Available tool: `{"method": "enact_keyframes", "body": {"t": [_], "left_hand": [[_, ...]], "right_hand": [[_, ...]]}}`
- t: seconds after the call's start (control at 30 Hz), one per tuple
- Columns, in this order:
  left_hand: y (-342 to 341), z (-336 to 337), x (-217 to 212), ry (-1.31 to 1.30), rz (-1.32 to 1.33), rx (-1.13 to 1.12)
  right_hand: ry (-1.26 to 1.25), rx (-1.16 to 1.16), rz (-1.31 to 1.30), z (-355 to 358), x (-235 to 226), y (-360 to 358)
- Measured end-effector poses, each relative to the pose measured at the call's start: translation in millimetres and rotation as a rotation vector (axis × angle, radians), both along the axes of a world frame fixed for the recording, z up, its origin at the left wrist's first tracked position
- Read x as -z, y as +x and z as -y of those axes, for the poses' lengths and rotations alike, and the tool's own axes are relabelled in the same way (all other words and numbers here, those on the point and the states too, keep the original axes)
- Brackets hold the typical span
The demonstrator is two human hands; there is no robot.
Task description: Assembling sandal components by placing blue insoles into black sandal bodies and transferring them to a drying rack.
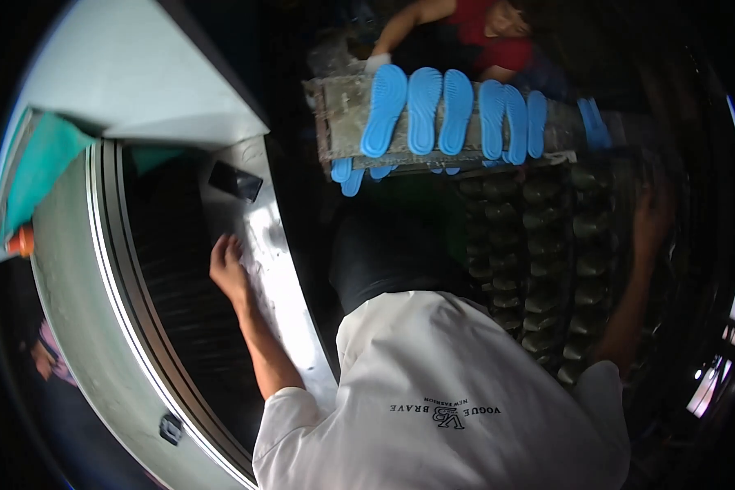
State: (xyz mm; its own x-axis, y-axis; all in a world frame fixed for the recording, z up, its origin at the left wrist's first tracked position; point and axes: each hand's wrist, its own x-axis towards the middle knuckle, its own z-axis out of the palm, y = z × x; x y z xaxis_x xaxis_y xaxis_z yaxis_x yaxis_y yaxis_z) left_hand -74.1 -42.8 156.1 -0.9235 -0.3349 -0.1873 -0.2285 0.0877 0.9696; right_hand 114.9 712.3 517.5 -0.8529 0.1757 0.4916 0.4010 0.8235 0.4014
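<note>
My left hand is at the edge of a shiny metal ledge, fingers extended and nothing seen in them. Just beyond it on the ledge lies a dark phone-like slab. My right hand reaches out at the far right, dim and smeared, beside rows of dark, glossy, rounded shapes; whether it holds anything is hidden by the dark. Ahead of me, several blue shoe insoles lie side by side across a worn grey bench. More blue pieces show below its near edge.
Across the bench a person in a red top has a pale-gloved hand near the insoles. To my left runs a curved pale machine frame with metal rails and a small dark box on it. Another person in pink is at far left.
</note>
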Motion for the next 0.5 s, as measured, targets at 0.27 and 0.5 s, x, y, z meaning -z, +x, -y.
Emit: {"method": "enact_keyframes", "body": {"t": [0.27, 0.5], "left_hand": [[-200.4, -282.1, -9.0, -0.271, -0.199, 0.724], [-251.9, -343.6, 19.7, -0.453, -0.078, 0.811]], "right_hand": [[-0.061, 0.542, -0.179, -130.5, -15.2, 117.1], [-0.563, 0.604, -0.332, -118.6, -9.4, 89.8]]}}
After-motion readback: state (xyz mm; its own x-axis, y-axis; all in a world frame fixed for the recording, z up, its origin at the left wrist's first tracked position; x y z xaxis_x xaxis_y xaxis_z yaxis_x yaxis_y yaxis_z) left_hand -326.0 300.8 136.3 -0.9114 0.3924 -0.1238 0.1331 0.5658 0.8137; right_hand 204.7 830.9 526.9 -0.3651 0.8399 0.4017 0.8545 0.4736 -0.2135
